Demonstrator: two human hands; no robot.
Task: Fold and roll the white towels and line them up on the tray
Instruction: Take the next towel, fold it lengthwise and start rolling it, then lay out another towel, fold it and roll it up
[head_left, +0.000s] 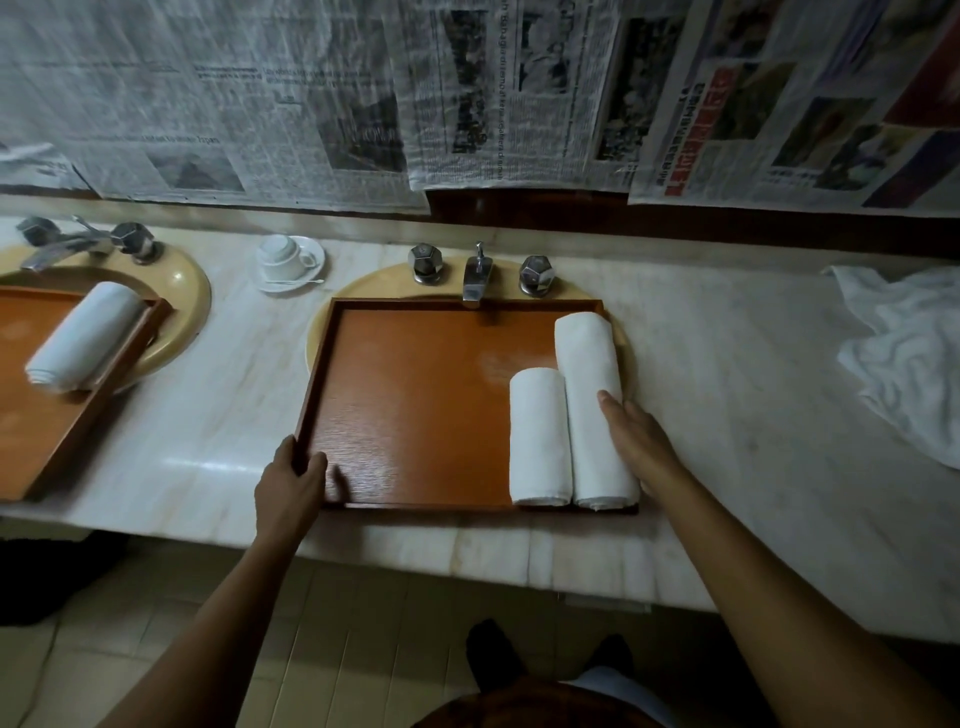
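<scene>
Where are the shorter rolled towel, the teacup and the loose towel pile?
shorter rolled towel (539, 436): head view, middle of the roll.
teacup (283, 257): head view, its side wall.
loose towel pile (904, 353): head view, crumpled middle.

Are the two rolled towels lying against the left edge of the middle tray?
No, the short rolled towel and the long rolled towel lie side by side along the right edge of the tray.

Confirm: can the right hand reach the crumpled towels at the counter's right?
Probably yes. The right hand lies open on the longer roll, holding nothing; only bare counter separates it from the crumpled towels.
</scene>
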